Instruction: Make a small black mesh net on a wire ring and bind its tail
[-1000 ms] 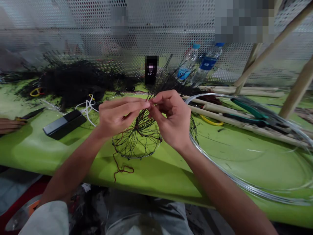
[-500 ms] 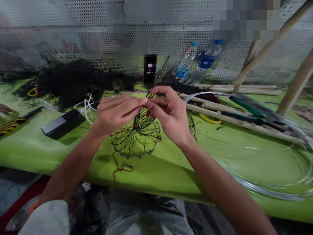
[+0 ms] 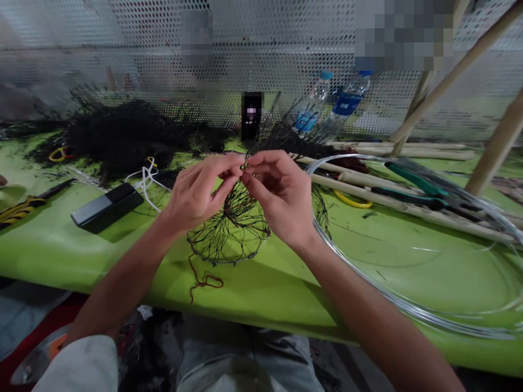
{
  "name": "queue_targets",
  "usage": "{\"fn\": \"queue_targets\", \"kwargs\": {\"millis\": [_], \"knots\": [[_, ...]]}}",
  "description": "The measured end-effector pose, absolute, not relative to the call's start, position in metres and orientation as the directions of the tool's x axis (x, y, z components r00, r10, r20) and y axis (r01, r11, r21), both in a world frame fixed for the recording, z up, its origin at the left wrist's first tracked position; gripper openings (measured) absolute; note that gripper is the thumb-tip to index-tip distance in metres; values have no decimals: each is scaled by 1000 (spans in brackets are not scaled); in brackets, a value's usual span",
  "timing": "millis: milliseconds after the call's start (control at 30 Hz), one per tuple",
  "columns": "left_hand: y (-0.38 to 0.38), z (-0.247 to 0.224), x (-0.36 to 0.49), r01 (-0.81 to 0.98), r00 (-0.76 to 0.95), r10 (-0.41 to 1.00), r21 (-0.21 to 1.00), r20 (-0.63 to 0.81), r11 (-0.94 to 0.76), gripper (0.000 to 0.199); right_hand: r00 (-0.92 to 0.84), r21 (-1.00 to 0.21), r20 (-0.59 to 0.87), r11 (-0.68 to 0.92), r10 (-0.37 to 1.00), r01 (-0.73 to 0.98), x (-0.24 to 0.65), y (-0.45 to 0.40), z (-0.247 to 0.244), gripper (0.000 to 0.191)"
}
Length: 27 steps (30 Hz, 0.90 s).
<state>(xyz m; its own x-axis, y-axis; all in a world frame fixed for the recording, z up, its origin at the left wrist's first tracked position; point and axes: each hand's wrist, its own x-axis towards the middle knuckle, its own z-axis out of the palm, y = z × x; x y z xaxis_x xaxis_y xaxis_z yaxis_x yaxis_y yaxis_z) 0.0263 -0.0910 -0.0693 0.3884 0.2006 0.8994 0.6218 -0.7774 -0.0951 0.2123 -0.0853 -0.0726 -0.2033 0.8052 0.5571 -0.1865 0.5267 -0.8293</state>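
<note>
A black mesh net [image 3: 223,237] with a round wire hoop along its lower rim hangs and rests over the green table in front of me. My left hand [image 3: 200,188] pinches the net's upper cords between thumb and fingertips. Right beside it, my right hand [image 3: 281,196] is closed on the same gathered cords, its thumb and forefinger almost touching the left fingertips. The exact knot or strand between them is too small to make out. A dark red string [image 3: 204,283] trails from the net onto the green table [image 3: 261,294].
A black power bank [image 3: 108,207] with a white cable and yellow-black scissors [image 3: 30,207] lie left. Behind are black netting [image 3: 126,133], a phone [image 3: 251,122] and a water bottle [image 3: 345,103]. To the right are wooden sticks [image 3: 429,209], green-handled pliers [image 3: 417,179] and coiled clear line [image 3: 408,310].
My hands have shifted slightly, the left fingers now more bent and the fingertips drawn a little apart around the cords. Another person's hand at the far left has mostly moved out of view.
</note>
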Motion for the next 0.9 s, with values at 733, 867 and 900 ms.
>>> {"fn": "queue_targets", "kwargs": {"millis": [733,867,900], "knots": [[-91,-66,19,751,436,322,-142,841,-645,22,-269,-872,380,246,885,-423,217,-76,-66,17],[-90,-68,19,760,398,224,-183,889,-624,25,-301,-879,330,174,895,-445,215,-79,-64,17],[-90,-69,18,754,402,212,-190,891,-629,26,-309,-877,328,166,893,-451,215,-79,-64,17]]}}
